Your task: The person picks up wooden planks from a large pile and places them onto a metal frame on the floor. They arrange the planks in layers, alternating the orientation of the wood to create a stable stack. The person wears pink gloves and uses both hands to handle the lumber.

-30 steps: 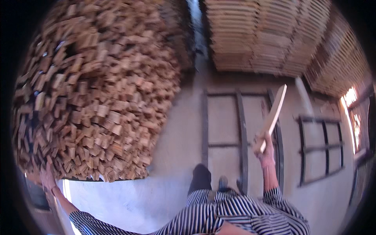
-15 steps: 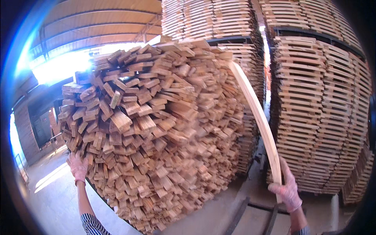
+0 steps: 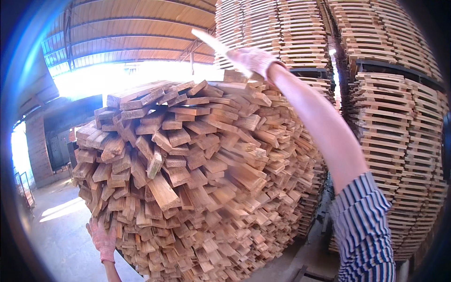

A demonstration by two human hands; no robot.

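My right hand (image 3: 255, 61), in a pale pinkish work glove, is raised above the top of a large wood pile (image 3: 188, 155). Its fingers are closed around a pale wooden slat (image 3: 213, 43), which points up and to the left. Down at the pile's lower left side is my left hand (image 3: 102, 238), gloved the same way. Its fingers are spread and rest against the board ends, holding nothing. The pile is made of many short boards stacked loosely, their cut ends jutting out at uneven angles.
Tall stacks of slatted wooden panels (image 3: 383, 122) stand to the right, with dark beams (image 3: 399, 73) between their layers. More stacks (image 3: 272, 33) rise behind the pile. Concrete floor (image 3: 61, 221) lies at the left, and a dark metal frame (image 3: 310, 275) sits low at the right.
My right hand has swung up and left from the lower right, carrying the slat over the pile's top. The view has shifted, and my left hand stays at the pile's side.
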